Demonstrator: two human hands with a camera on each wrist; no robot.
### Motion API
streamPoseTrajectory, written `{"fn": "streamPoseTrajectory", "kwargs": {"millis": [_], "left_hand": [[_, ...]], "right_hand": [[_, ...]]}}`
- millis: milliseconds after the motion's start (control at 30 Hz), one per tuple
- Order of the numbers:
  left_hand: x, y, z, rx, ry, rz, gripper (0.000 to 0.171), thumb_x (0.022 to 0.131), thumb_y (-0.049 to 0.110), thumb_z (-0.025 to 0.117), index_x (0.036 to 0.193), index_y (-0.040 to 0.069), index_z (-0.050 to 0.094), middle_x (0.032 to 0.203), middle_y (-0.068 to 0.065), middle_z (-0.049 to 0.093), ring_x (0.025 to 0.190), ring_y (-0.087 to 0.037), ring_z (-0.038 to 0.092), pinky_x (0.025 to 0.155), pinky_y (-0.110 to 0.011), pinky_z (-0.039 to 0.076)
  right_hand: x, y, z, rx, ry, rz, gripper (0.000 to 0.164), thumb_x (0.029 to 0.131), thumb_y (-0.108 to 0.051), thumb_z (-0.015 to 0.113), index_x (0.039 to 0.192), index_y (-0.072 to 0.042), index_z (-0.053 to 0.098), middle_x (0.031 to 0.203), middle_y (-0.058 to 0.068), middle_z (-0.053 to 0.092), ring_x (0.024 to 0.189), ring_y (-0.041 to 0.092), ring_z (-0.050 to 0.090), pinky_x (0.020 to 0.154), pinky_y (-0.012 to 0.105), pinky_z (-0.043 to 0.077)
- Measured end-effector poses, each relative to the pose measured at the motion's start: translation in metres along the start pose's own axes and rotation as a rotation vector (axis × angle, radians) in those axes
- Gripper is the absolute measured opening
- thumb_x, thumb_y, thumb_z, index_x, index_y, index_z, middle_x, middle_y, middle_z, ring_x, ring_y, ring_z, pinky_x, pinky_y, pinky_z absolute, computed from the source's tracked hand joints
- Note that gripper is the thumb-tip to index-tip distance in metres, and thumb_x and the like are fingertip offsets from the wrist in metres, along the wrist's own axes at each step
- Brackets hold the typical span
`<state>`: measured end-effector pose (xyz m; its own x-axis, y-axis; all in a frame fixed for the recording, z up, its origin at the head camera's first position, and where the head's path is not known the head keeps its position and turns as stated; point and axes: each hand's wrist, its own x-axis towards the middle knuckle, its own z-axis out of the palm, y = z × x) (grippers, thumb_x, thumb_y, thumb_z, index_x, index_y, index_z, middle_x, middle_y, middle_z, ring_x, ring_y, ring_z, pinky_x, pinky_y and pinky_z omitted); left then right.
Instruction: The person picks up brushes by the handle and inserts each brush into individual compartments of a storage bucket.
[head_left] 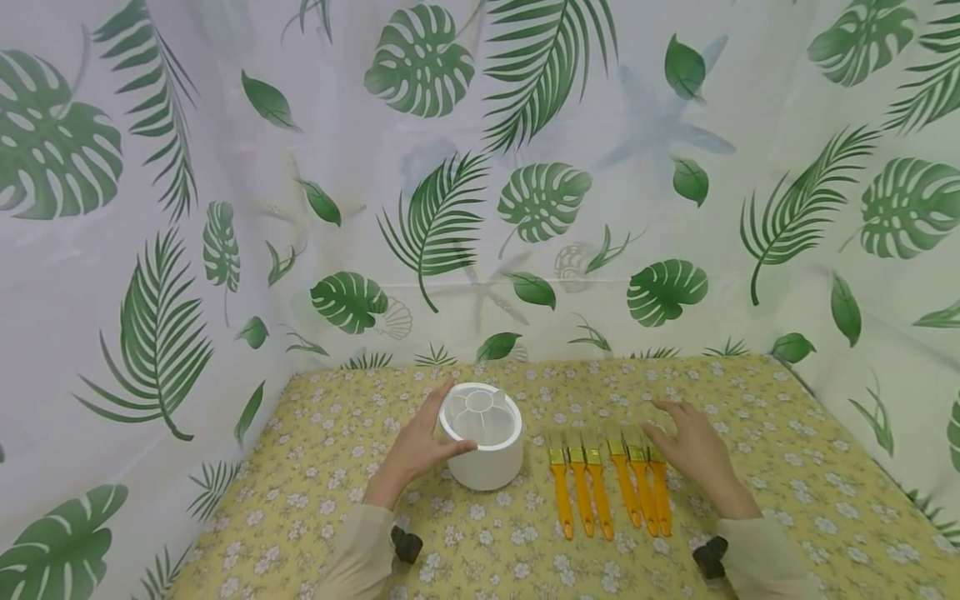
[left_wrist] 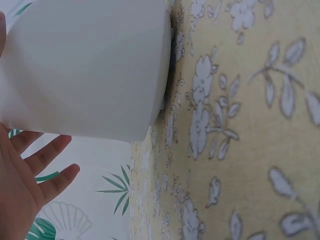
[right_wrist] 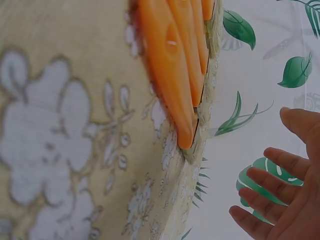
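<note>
A round white container with a clear divided insert stands upright on the table. My left hand curves about its left side, thumb over the front rim, index finger by the back rim. In the left wrist view the other fingers are spread and fairly straight, apart from the white wall. Several paintbrushes with orange handles lie side by side to the container's right. Over the bristle end of the rightmost brush hovers my right hand, its fingers spread and holding nothing.
A yellow flowered cloth covers the table. White curtains with green leaves hang behind it and along both sides. Dark wrist pieces sit at both cuffs.
</note>
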<state>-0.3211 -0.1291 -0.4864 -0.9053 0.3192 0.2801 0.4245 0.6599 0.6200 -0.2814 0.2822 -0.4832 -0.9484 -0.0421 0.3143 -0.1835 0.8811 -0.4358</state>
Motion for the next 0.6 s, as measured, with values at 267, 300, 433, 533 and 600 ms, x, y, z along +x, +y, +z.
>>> {"fn": "streamPoseTrajectory", "kwargs": {"millis": [267,300,433,533,600], "left_hand": [[-0.002,-0.002,0.003,-0.037,-0.015,-0.025,0.108,0.064,0.066,0.071,0.145,0.049,0.001,0.154,0.005,0.018,0.135,-0.032,0.030,0.100,-0.061,0.034],[-0.002,-0.002,0.003,-0.039,-0.014,-0.025,0.108,0.064,0.065,0.071,0.145,0.048,0.001,0.154,0.005,0.018,0.135,-0.032,0.030,0.100,-0.061,0.034],[-0.004,-0.002,0.003,-0.051,-0.007,-0.022,0.110,0.063,0.064,0.073,0.145,0.047,0.002,0.154,0.003,0.019,0.136,-0.031,0.029,0.102,-0.061,0.032],[-0.006,-0.002,0.004,-0.066,0.000,-0.026,0.112,0.062,0.062,0.075,0.145,0.047,0.002,0.153,0.005,0.020,0.137,-0.029,0.029,0.103,-0.060,0.031],[-0.006,-0.002,0.004,-0.071,0.004,-0.031,0.112,0.061,0.062,0.076,0.145,0.048,0.002,0.152,0.005,0.023,0.135,-0.027,0.032,0.102,-0.060,0.033]], "right_hand": [[-0.004,0.003,0.001,0.006,-0.024,0.031,0.068,0.093,-0.053,0.046,0.133,0.002,0.046,0.124,0.029,0.049,0.105,0.046,0.051,0.076,0.059,0.046],[-0.004,0.004,0.001,0.005,-0.029,0.031,0.069,0.092,-0.053,0.046,0.133,0.002,0.046,0.123,0.029,0.050,0.103,0.045,0.052,0.074,0.058,0.047],[-0.005,0.008,0.004,0.009,-0.058,0.039,0.072,0.092,-0.055,0.046,0.133,0.004,0.045,0.118,0.029,0.053,0.097,0.043,0.055,0.070,0.054,0.049],[-0.006,0.011,0.005,0.011,-0.079,0.042,0.072,0.092,-0.055,0.046,0.133,0.004,0.045,0.116,0.029,0.054,0.099,0.043,0.055,0.071,0.054,0.049],[-0.007,0.012,0.007,0.008,-0.093,0.045,0.071,0.091,-0.053,0.048,0.133,0.005,0.045,0.114,0.028,0.055,0.099,0.042,0.055,0.070,0.053,0.050]]}}
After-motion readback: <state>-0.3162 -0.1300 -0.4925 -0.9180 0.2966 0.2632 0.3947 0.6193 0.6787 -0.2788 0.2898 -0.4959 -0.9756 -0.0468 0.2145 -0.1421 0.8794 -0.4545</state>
